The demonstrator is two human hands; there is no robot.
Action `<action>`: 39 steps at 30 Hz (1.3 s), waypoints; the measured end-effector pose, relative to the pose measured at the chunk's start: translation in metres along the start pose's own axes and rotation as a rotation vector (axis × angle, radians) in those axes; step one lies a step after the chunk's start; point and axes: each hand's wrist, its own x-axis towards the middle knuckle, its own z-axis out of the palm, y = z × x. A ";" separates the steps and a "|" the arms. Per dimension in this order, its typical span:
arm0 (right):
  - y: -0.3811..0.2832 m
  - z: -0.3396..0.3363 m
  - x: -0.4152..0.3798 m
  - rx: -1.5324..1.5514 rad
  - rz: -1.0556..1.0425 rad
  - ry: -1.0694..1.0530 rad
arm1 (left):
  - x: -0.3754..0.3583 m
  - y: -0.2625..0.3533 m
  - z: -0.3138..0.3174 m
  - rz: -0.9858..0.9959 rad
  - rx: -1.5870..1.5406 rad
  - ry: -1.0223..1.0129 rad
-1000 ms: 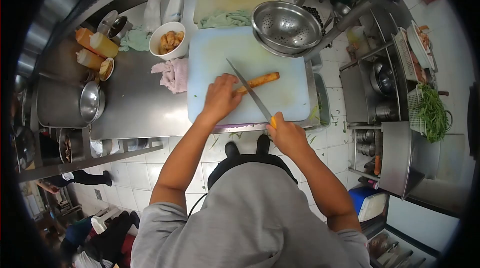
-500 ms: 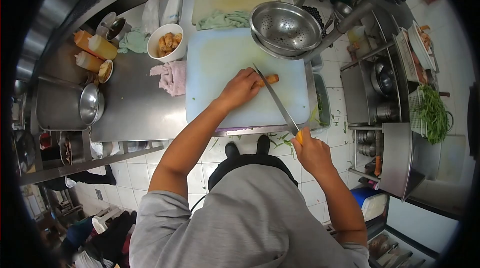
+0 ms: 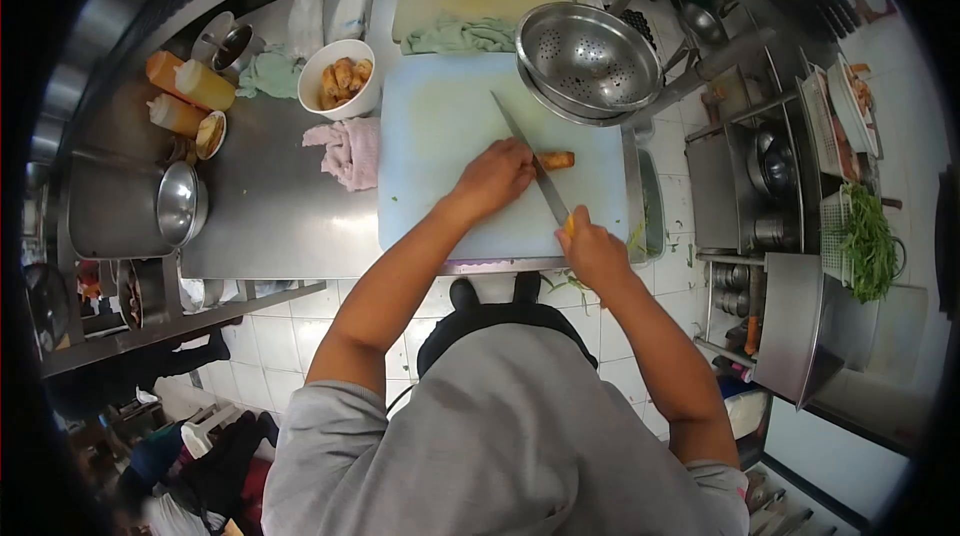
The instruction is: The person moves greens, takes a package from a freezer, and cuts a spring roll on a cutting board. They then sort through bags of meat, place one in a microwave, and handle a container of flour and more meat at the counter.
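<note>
On the pale cutting board [image 3: 430,126], my left hand [image 3: 495,179] has its fingers closed on a browned fried spring roll [image 3: 558,160]. The roll's right end sticks out past the fingertips; the rest is under the hand. A long knife [image 3: 512,121] lies across the roll right beside those fingers, its tip pointing to the far left. My right hand [image 3: 597,251] is wrapped round the knife's yellow handle at the board's near right edge. A white bowl [image 3: 352,112] of similar rolls stands at the board's left.
A steel colander [image 3: 590,51] overlaps the board's far right corner. A pink cloth [image 3: 350,154] lies along the left side, and a green cloth [image 3: 460,37] behind. Sauce bottles [image 3: 205,86] and a steel bowl [image 3: 180,204] are farther left. Greens in a basket [image 3: 835,236] sit right.
My right hand has pushed the knife forward and a little left, so its blade reaches farther over the roll. My left hand still holds the roll.
</note>
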 end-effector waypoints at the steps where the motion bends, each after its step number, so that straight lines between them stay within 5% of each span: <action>1: 0.001 -0.006 0.007 -0.020 -0.025 -0.003 | -0.003 0.002 -0.009 0.006 0.010 0.006; 3: -0.002 -0.020 0.004 -0.040 -0.059 -0.007 | -0.016 0.002 -0.033 0.037 -0.043 0.197; 7: -0.017 -0.055 -0.040 0.013 -0.050 0.008 | -0.061 -0.015 -0.074 -0.012 0.029 0.263; 11: -0.025 -0.043 -0.081 0.011 -0.094 -0.035 | -0.104 -0.026 -0.067 -0.123 -0.144 0.178; 17: -0.036 -0.021 -0.098 -0.043 -0.069 -0.127 | -0.104 -0.022 -0.040 0.102 -0.002 0.289; 32: -0.066 -0.016 -0.092 -0.109 -0.084 -0.194 | -0.101 -0.028 -0.029 0.089 -0.011 0.285; 39: -0.061 0.025 -0.062 -0.023 -0.141 0.001 | -0.116 -0.025 -0.045 0.038 -0.016 0.273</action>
